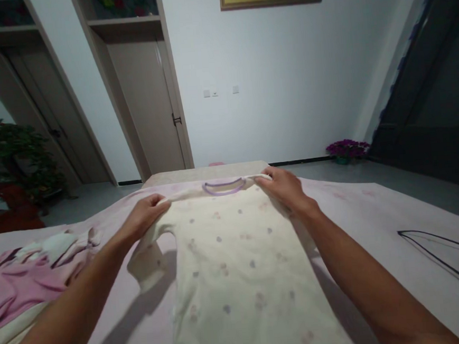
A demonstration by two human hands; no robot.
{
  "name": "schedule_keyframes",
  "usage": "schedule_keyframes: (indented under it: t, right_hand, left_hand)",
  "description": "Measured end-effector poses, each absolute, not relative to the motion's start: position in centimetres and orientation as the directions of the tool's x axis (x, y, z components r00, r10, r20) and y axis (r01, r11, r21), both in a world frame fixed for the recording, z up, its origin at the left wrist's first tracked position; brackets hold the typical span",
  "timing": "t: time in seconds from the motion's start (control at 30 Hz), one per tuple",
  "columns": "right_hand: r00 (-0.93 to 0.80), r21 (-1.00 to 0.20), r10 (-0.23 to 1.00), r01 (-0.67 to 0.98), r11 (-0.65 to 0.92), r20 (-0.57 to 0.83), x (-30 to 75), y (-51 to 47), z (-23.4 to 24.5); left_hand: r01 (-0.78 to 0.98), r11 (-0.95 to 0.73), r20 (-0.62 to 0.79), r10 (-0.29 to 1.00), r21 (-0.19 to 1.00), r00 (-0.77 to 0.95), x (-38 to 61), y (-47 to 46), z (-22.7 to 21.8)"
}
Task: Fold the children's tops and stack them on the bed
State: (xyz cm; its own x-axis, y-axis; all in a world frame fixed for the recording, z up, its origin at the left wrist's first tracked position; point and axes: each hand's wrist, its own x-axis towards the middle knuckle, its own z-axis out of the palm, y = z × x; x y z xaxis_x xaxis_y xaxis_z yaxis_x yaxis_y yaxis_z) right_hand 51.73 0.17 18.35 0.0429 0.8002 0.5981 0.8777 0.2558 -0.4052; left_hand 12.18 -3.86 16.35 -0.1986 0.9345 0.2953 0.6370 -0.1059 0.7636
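A cream long-sleeved shirt (236,256) with small pink and grey prints and a lilac neckband hangs stretched between my hands over the bed. My left hand (145,214) pinches its left shoulder, fingers closed on the cloth. At the opposite shoulder my right hand (284,189) grips the fabric close to the collar. The left sleeve droops below my left hand; most of the right sleeve is hidden behind my right forearm. The shirt's lower end runs out of the frame.
A pile of pink and white clothes (27,283) lies on the pink bedsheet (344,221) at left. On the right rests a black wire hanger (438,256). Beyond stand a closed door (144,94), a leafy plant (9,152) and purple flowers (347,148).
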Motion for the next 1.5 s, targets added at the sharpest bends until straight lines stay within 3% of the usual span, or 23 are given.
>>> schedule_keyframes:
  t: [0.03, 0.1, 0.2, 0.43, 0.6, 0.73, 0.87, 0.97, 1.03, 1.1, 1.2, 1.3, 1.5]
  right_hand:
    - [-0.017, -0.419, 0.857, 0.867, 0.269, 0.515, 51.8, 1.4, 16.5]
    - [-0.114, -0.446, 0.928, 0.851, 0.275, 0.355, 52.4, 3.1, 12.5]
    - [-0.045, -0.462, 0.975, 0.875, 0.145, 0.219, 54.7, 3.8, 7.3]
    - [0.150, -0.427, 0.988, 0.896, -0.119, 0.039, 61.3, 2.8, 2.2]
    - [0.090, -0.462, 0.993, 0.879, -0.117, -0.081, 62.9, 2.6, 1.3]
    - [-0.022, -0.535, 0.997, 0.845, -0.023, -0.078, 61.9, 2.2, 1.1]
    - [-0.031, -0.565, 0.982, 0.814, 0.135, 0.189, 60.9, 1.6, 3.4]
    - [-0.076, -0.330, 0.874, 0.908, 0.260, 0.479, 61.2, 0.9, 5.9]
    - [-0.196, -0.122, 0.818, 0.944, 0.307, 0.541, 61.9, 0.4, 6.9]
    - [-0.241, -0.030, 0.853, 0.958, 0.287, 0.462, 62.9, 0.4, 7.0]
    - [-0.012, -0.124, 0.965, 0.991, 0.046, 0.263, 64.6, 1.0, 5.6]
    - [0.228, -0.189, 0.955, 0.963, -0.192, 0.192, 65.9, 2.0, 3.6]
    - [0.293, -0.121, 0.953, 0.952, -0.282, 0.083, 66.3, 3.3, 1.5]
  left_hand:
    - [0.775, -0.047, 0.243, 0.960, 0.631, -0.139, 12.2, -2.9, 14.4]
    - [0.840, 0.009, 0.221, 0.963, 0.542, -0.153, 12.4, -1.9, 10.8]
    - [0.944, -0.060, 0.235, 0.972, 0.326, -0.020, 13.7, -2.1, 6.4]
    - [0.917, -0.285, 0.189, 0.953, 0.280, 0.238, 19.8, -3.1, 1.2]
    - [0.945, -0.276, 0.178, 0.953, 0.175, 0.245, 22.6, -3.7, -0.7]
    - [0.965, -0.252, 0.202, 0.952, 0.080, 0.231, 23.0, -4.3, -1.6]
    - [0.965, -0.256, 0.182, 0.953, 0.056, 0.242, 22.9, -4.3, -2.0]
    - [0.964, -0.262, 0.171, 0.952, 0.038, 0.252, 22.9, -4.2, -2.0]
    - [0.964, -0.264, 0.163, 0.953, 0.030, 0.256, 22.9, -4.2, -2.0]
    - [0.964, -0.263, 0.154, 0.954, 0.027, 0.256, 22.9, -4.2, -1.9]
    - [0.963, -0.267, 0.150, 0.954, 0.025, 0.261, 23.0, -4.3, -1.8]
    - [0.962, -0.274, 0.146, 0.952, 0.023, 0.268, 23.1, -4.4, -1.7]
    - [0.960, -0.278, 0.138, 0.952, 0.020, 0.273, 23.1, -4.5, -1.5]
